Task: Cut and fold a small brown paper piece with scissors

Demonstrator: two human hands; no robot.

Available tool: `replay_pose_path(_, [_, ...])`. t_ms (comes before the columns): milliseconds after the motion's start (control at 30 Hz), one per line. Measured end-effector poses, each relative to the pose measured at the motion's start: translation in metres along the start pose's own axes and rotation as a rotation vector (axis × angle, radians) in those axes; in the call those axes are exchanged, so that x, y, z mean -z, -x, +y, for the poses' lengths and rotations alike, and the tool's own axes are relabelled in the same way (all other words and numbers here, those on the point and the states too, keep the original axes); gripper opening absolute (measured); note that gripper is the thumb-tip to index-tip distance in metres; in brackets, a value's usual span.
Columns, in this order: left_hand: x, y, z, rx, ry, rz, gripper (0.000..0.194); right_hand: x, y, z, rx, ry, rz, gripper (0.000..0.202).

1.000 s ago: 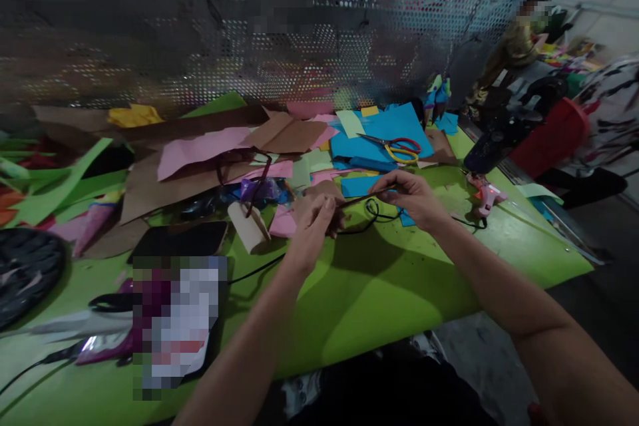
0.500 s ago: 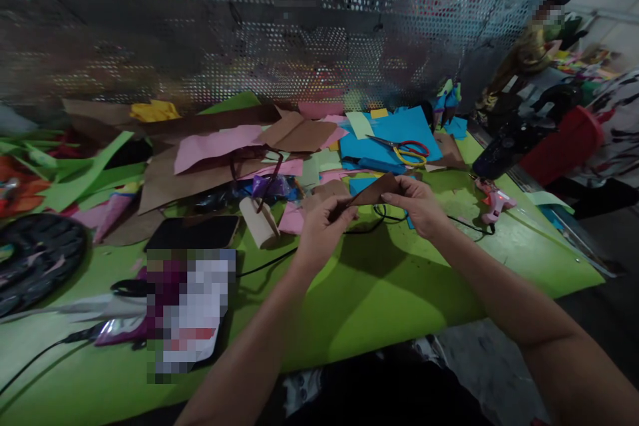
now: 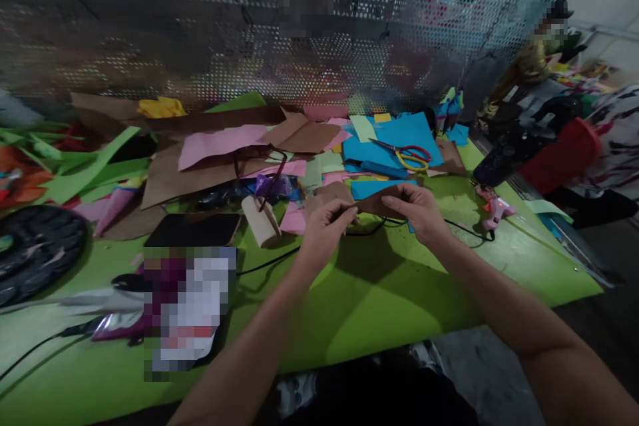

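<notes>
Both my hands hold one small brown paper piece [image 3: 375, 204] above the green table [image 3: 379, 293]. My left hand [image 3: 325, 229] pinches its left end. My right hand [image 3: 418, 210] grips its right end. A black cord [image 3: 367, 229] loops on the table just under the piece. Red and yellow scissors [image 3: 409, 154] lie on blue paper sheets [image 3: 394, 136] behind my right hand. A small beige paper roll [image 3: 259, 219] stands to the left of my left hand.
Pink, brown and green paper scraps [image 3: 219, 146] cover the back of the table below a perforated metal screen [image 3: 299, 26]. A pink glue gun [image 3: 492, 212] lies at the right. A black round tray [image 3: 34, 253] sits far left, a dark flat pad [image 3: 194, 229] nearer. Another person [image 3: 619, 133] is at the right edge.
The brown piece turned from edge-on to flat between my hands, and both hands lowered slightly toward the table. The view drifted a little to the left.
</notes>
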State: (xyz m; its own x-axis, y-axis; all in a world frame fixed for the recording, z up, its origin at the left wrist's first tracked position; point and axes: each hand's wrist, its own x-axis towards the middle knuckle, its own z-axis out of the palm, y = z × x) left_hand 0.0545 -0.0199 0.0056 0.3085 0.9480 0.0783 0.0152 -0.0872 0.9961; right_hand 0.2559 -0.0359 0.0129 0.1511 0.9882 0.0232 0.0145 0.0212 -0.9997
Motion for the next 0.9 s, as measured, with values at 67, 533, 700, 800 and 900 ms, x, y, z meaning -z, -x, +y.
replay_pose_path(67, [0.000,-0.001,-0.001,-0.006,0.006,-0.002,0.022,0.000,0.000,-0.001,-0.008,0.004,0.006,0.035])
replay_pose_path(533, [0.003,0.000,-0.001,-0.039,-0.054,-0.023,0.026,-0.001,0.001,-0.004,0.045,0.014,-0.004,0.039])
replay_pose_path(700, [0.003,-0.002,0.000,-0.034,-0.085,-0.060,0.029,0.001,0.003,-0.006,0.163,0.205,0.024,0.034])
replay_pose_path(800, [0.004,-0.003,-0.002,0.052,0.017,-0.099,0.039,0.000,0.008,-0.009,0.312,0.337,0.004,0.027])
replay_pose_path(900, [0.004,-0.001,-0.005,0.226,0.139,-0.086,0.052,-0.001,0.013,-0.014,0.498,0.414,-0.117,0.013])
